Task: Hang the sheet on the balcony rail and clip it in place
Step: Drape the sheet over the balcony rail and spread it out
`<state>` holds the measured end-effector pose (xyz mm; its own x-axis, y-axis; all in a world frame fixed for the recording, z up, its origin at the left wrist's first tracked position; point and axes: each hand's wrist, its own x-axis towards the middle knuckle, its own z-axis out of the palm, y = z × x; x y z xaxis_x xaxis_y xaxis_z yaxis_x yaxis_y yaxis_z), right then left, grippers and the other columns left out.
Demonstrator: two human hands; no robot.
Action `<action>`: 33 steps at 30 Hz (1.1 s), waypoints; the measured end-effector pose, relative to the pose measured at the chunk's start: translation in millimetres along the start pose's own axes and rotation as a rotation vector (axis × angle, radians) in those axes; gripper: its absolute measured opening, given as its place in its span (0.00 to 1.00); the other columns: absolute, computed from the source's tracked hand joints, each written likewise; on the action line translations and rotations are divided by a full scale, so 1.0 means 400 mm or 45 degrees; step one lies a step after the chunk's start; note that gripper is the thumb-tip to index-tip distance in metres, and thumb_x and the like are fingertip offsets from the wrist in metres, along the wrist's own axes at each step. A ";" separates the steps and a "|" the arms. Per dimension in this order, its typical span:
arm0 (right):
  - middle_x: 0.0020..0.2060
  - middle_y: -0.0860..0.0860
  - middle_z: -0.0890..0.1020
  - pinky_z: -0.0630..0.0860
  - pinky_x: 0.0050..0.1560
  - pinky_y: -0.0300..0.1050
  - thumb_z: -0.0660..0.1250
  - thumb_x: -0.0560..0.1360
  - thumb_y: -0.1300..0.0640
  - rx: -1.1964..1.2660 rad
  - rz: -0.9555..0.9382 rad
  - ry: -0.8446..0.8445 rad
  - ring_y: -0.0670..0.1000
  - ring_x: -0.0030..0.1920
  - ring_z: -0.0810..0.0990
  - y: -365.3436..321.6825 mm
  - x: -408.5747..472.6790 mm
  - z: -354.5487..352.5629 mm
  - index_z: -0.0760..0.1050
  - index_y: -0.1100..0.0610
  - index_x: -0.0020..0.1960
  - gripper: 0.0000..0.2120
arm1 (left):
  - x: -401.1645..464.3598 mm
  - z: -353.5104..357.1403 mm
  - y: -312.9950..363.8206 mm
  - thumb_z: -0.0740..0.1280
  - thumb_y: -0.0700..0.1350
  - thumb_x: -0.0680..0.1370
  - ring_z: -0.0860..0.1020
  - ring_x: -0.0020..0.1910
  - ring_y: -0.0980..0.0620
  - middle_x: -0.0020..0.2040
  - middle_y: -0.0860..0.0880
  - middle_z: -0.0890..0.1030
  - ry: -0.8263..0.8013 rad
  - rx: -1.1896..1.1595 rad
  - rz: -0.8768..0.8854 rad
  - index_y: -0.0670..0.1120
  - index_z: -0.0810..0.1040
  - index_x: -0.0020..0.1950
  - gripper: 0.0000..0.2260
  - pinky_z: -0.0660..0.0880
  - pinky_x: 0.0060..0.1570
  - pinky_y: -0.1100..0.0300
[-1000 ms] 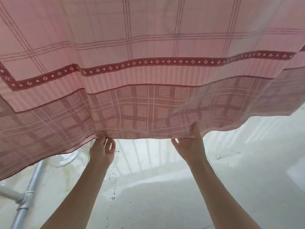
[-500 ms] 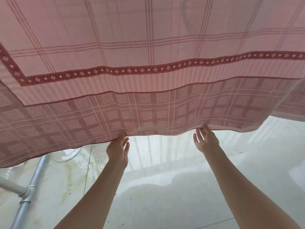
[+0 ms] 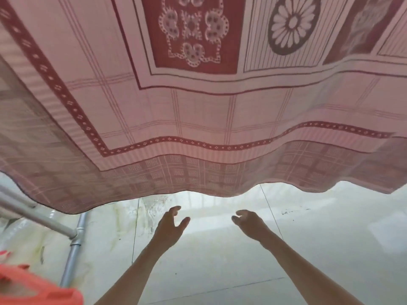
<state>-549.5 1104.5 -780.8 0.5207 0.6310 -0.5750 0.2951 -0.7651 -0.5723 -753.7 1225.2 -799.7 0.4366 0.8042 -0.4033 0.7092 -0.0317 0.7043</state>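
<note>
Both our hands are open and empty, left hand [image 3: 169, 225] and right hand [image 3: 248, 223] at lower centre, just below the sheet's [image 3: 198, 119] wavy hem; the sheet fills the upper frame. Metal rail [image 3: 39, 216] lower left.

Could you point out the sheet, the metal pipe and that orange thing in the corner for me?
sheet [image 3: 198, 119]: head view, on its pale checked middle.
metal pipe [image 3: 73, 258]: head view, on the upright length below the joint.
orange thing [image 3: 33, 289]: head view, on its blurred top; I cannot tell what it is.

Two bare forearms and hands [image 3: 169, 227] — no sleeves, no rings, no watch, no gloves.
</note>
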 end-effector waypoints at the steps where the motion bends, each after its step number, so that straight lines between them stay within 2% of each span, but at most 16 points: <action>1: 0.65 0.55 0.74 0.65 0.60 0.41 0.60 0.78 0.49 -0.174 -0.058 -0.054 0.54 0.66 0.70 -0.036 -0.043 -0.019 0.65 0.57 0.70 0.23 | -0.036 -0.042 0.017 0.62 0.53 0.78 0.67 0.67 0.48 0.70 0.47 0.68 -0.026 0.197 0.089 0.48 0.62 0.71 0.24 0.65 0.65 0.54; 3: 0.70 0.54 0.68 0.62 0.66 0.43 0.58 0.78 0.47 -0.413 -0.197 -0.104 0.53 0.70 0.66 -0.121 -0.136 -0.075 0.60 0.56 0.73 0.25 | -0.110 -0.142 0.077 0.56 0.56 0.79 0.62 0.71 0.49 0.73 0.48 0.63 -0.037 0.530 0.239 0.48 0.59 0.74 0.26 0.61 0.68 0.54; 5: 0.72 0.53 0.65 0.61 0.69 0.48 0.58 0.78 0.46 -0.545 -0.351 -0.076 0.53 0.71 0.64 -0.218 -0.234 -0.146 0.57 0.54 0.74 0.27 | -0.186 -0.255 0.160 0.54 0.57 0.77 0.65 0.70 0.47 0.72 0.46 0.66 0.043 0.730 0.348 0.47 0.61 0.73 0.26 0.64 0.66 0.52; 7: 0.73 0.52 0.63 0.62 0.69 0.50 0.57 0.78 0.46 -0.632 -0.488 -0.050 0.54 0.71 0.64 -0.332 -0.338 -0.229 0.56 0.53 0.74 0.27 | -0.265 -0.366 0.258 0.55 0.57 0.75 0.76 0.60 0.44 0.63 0.44 0.76 0.170 0.826 0.477 0.46 0.69 0.67 0.25 0.75 0.55 0.48; 9: 0.74 0.51 0.61 0.59 0.71 0.49 0.56 0.79 0.45 -0.771 -0.631 -0.031 0.53 0.72 0.62 -0.454 -0.447 -0.317 0.53 0.53 0.75 0.28 | -0.347 -0.478 0.360 0.54 0.57 0.72 0.81 0.51 0.45 0.55 0.46 0.81 0.288 0.892 0.546 0.48 0.70 0.62 0.22 0.79 0.45 0.49; 15: 0.74 0.52 0.60 0.59 0.72 0.51 0.53 0.79 0.44 -1.020 -1.051 0.109 0.53 0.73 0.60 -0.790 -0.774 -0.572 0.53 0.51 0.75 0.27 | -0.599 -0.796 0.685 0.54 0.54 0.73 0.80 0.55 0.42 0.57 0.45 0.80 0.415 0.971 0.582 0.48 0.69 0.63 0.21 0.77 0.50 0.43; 19: 0.75 0.51 0.58 0.54 0.73 0.50 0.54 0.79 0.45 -0.966 -1.223 0.125 0.53 0.74 0.57 -0.988 -0.967 -0.722 0.52 0.50 0.75 0.27 | -0.741 -0.973 0.854 0.53 0.54 0.75 0.76 0.59 0.43 0.60 0.46 0.77 0.541 0.943 0.619 0.50 0.66 0.66 0.21 0.74 0.57 0.45; 21: 0.75 0.49 0.57 0.54 0.73 0.51 0.54 0.80 0.46 -0.958 -1.281 0.149 0.51 0.75 0.55 -1.085 -1.053 -0.784 0.51 0.48 0.75 0.26 | -0.802 -1.061 0.919 0.51 0.55 0.76 0.77 0.58 0.42 0.59 0.44 0.78 0.646 0.923 0.645 0.48 0.68 0.64 0.20 0.75 0.55 0.44; 24: 0.74 0.47 0.60 0.59 0.71 0.50 0.56 0.79 0.48 -0.897 -1.444 0.263 0.51 0.73 0.58 -1.229 -1.147 -0.837 0.53 0.48 0.75 0.26 | -0.876 -1.191 0.994 0.57 0.50 0.75 0.79 0.55 0.42 0.56 0.44 0.79 0.759 0.913 0.681 0.48 0.70 0.62 0.17 0.76 0.52 0.44; 26: 0.72 0.50 0.65 0.65 0.69 0.49 0.57 0.79 0.50 -0.860 -1.583 0.354 0.51 0.71 0.63 -1.323 -1.196 -0.846 0.57 0.51 0.74 0.25 | -0.902 -1.274 1.026 0.65 0.43 0.73 0.77 0.58 0.41 0.58 0.43 0.78 0.851 0.832 0.713 0.46 0.72 0.62 0.16 0.74 0.55 0.43; 29: 0.69 0.51 0.69 0.69 0.66 0.50 0.58 0.79 0.52 -0.786 -1.763 0.491 0.52 0.69 0.67 -1.471 -1.251 -0.836 0.61 0.54 0.72 0.22 | -0.926 -1.423 1.058 0.64 0.42 0.74 0.76 0.59 0.40 0.59 0.43 0.77 0.965 0.723 0.787 0.45 0.74 0.61 0.15 0.74 0.57 0.43; 31: 0.66 0.53 0.73 0.73 0.61 0.52 0.58 0.79 0.54 -0.737 -1.865 0.602 0.54 0.65 0.71 -1.578 -1.274 -0.819 0.66 0.57 0.70 0.20 | -0.926 -1.536 1.077 0.63 0.39 0.74 0.77 0.55 0.41 0.56 0.43 0.78 1.058 0.676 0.839 0.43 0.75 0.58 0.13 0.75 0.56 0.49; 33: 0.59 0.55 0.78 0.77 0.54 0.53 0.59 0.78 0.56 -0.641 -2.003 0.743 0.55 0.60 0.76 -1.682 -1.291 -0.797 0.72 0.59 0.64 0.16 | -0.916 -1.653 1.092 0.63 0.37 0.75 0.77 0.54 0.42 0.55 0.42 0.79 1.207 0.581 0.882 0.40 0.77 0.57 0.11 0.70 0.57 0.59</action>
<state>-761.4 1252.6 87.6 -0.3186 0.7071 0.6312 0.8959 0.4422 -0.0433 -969.8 1309.2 42.1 0.3586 0.6398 0.6797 0.6998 -0.6662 0.2578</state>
